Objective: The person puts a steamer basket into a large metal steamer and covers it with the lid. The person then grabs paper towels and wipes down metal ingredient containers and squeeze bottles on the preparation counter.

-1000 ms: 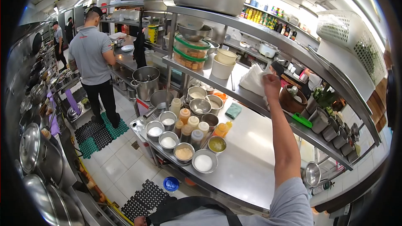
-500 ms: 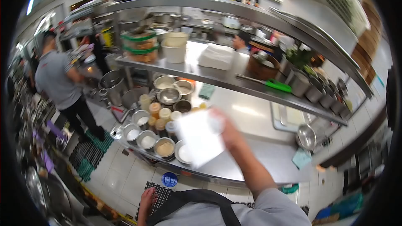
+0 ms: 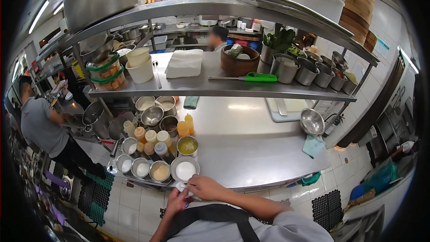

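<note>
Left hand (image 3: 177,201) and right hand (image 3: 205,187) are pinching 1 white sheet (image 3: 181,186) between them, hiding most of its shape.

Wearer's two hands (image 3: 205,188), two green-lidded containers (image 3: 109,82)

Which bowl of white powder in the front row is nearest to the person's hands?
The rightmost metal bowl, just beyond the right hand and left hand. The other white-powder bowls there stand left of the tan-powder bowl.
</note>
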`<state>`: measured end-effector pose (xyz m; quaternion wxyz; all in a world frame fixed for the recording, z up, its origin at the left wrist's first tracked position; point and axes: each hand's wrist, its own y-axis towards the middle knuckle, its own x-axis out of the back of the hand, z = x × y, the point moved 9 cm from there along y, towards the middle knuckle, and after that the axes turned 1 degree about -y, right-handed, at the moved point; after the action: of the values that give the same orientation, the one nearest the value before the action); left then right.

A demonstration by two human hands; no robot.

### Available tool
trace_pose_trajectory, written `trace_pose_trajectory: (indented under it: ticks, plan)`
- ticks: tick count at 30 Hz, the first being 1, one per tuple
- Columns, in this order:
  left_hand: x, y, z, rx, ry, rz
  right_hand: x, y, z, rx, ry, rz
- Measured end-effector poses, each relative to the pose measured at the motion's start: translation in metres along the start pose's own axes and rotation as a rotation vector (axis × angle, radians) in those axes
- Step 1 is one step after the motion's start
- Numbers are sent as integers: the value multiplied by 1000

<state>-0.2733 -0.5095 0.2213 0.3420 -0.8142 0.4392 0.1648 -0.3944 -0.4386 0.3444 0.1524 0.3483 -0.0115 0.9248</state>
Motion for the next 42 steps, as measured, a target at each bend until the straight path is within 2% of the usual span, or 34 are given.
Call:
trace_pose_trajectory:
  ticks: [4,6,7,9,10,12,13,14,15,16,17,18,20,23,26,29,32,38,42]
  plan:
    - [-37,-7,-22,-122,89,123,9,-17,-33,-156,461,117]
    - [-35,2,-26,-198,519,147,6,-27,-22,-247,715,252]
    - [-46,1,-32,-273,471,130,-3,-40,-10,-413,927,414]
    - [-51,3,-32,-272,617,120,-6,-42,-33,-393,747,307]
    - [-57,-3,-41,-372,772,95,-12,-48,-43,-385,662,273]
    - [-50,-4,-40,-327,613,85,-1,-70,-70,-476,637,186]
    - [-32,-2,-39,-277,635,43,18,-79,-65,-536,603,118]
    - [-16,-4,-46,-419,570,-32,32,-91,-68,-536,412,149]
    - [4,-8,-53,-435,562,-135,40,-103,-63,-590,403,174]
    - [22,-15,-60,-461,531,-239,58,-104,-35,-519,370,149]
    - [50,-16,-63,-549,567,-384,65,-108,-28,-313,148,152]
    - [76,-15,-63,-598,605,-464,61,-115,-28,-366,146,201]
    - [81,-33,-87,-573,766,-687,65,-130,-30,-491,114,263]
    - [69,-39,-118,-687,991,-745,67,-129,-33,-552,122,194]
    - [76,-13,-111,-761,1321,-778,65,-117,-28,-493,316,15]
    - [92,8,-94,-654,1328,-861,62,-122,-33,-578,249,90]
    - [106,25,-88,-502,1299,-799,62,-125,-36,-505,230,85]
    - [84,14,-105,-651,1320,-746,60,-127,-38,-564,277,85]
    - [92,8,-105,-676,1248,-728,58,-125,-39,-534,254,85]
